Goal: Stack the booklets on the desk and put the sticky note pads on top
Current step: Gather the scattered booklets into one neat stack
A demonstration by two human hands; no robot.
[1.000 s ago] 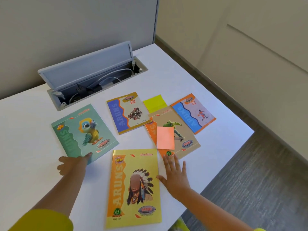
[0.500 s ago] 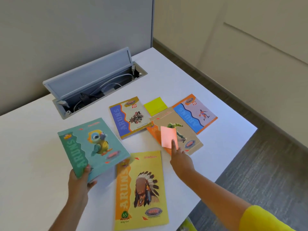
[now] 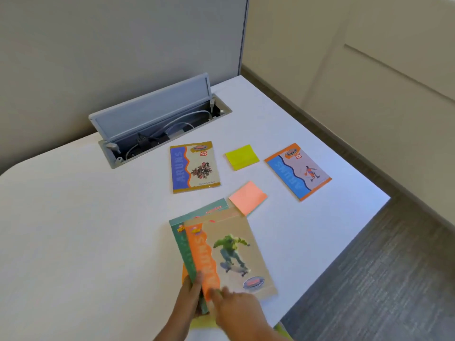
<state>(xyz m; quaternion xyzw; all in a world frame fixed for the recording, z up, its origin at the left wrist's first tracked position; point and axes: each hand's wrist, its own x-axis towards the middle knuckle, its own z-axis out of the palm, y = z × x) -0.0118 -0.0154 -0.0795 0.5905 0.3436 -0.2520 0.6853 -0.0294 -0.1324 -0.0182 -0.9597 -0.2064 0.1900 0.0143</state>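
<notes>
Three booklets are piled at the desk's near edge. A tan booklet (image 3: 234,254) with a green skateboarder lies on top, skewed over a teal booklet (image 3: 183,244). Only a yellow corner (image 3: 203,323) of the lowest booklet shows. My left hand (image 3: 188,300) grips the pile's near left corner at the teal booklet, thumb on top. My right hand (image 3: 237,310) holds the tan booklet's near edge. A blue-and-gold booklet (image 3: 194,167) and a blue-and-orange booklet (image 3: 298,171) lie flat farther back. Between them sit a yellow sticky pad (image 3: 242,157) and an orange sticky pad (image 3: 247,198).
An open grey cable hatch (image 3: 152,114) with wires is set into the white desk (image 3: 73,230) at the back, against a partition. The desk's right edge drops to a dark floor (image 3: 381,279).
The teal booklet has come down onto the yellow one. My right hand has drawn the tan booklet from the middle onto the pile. The orange pad now lies on the desk.
</notes>
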